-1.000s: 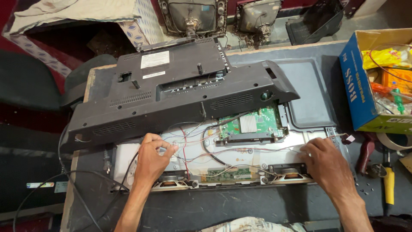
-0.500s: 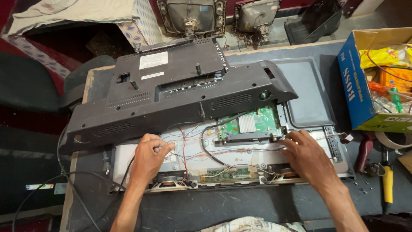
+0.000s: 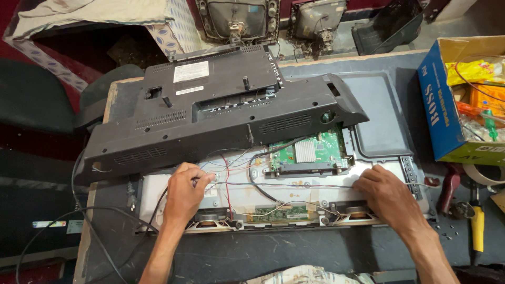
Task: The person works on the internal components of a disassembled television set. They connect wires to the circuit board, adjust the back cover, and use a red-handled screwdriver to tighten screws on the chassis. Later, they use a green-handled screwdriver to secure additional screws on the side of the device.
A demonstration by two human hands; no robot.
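A flat television lies face down on the bench, its black back cover [image 3: 210, 115] shifted up and left off the metal chassis [image 3: 294, 195]. A green circuit board [image 3: 310, 150] sits exposed at the chassis top. My left hand [image 3: 184, 190] rests on the left part of the chassis, fingertips curled on a bundle of thin wires [image 3: 226, 173] beside a black cable. On the right part, just above the right speaker [image 3: 353, 214], my right hand [image 3: 388, 194] lies with bent fingers touching the metal by a thin wire, holding nothing.
A blue cardboard box [image 3: 436, 115] of parts stands at the right edge. Red pliers [image 3: 450, 186], a yellow-handled screwdriver [image 3: 477, 227] and loose screws lie below it. Old picture tubes [image 3: 236, 18] stand behind the bench. A black cable [image 3: 79, 226] loops off the left side.
My right hand slid left and up across the chassis, then came back a little to the right. My left hand has stayed on the wires.
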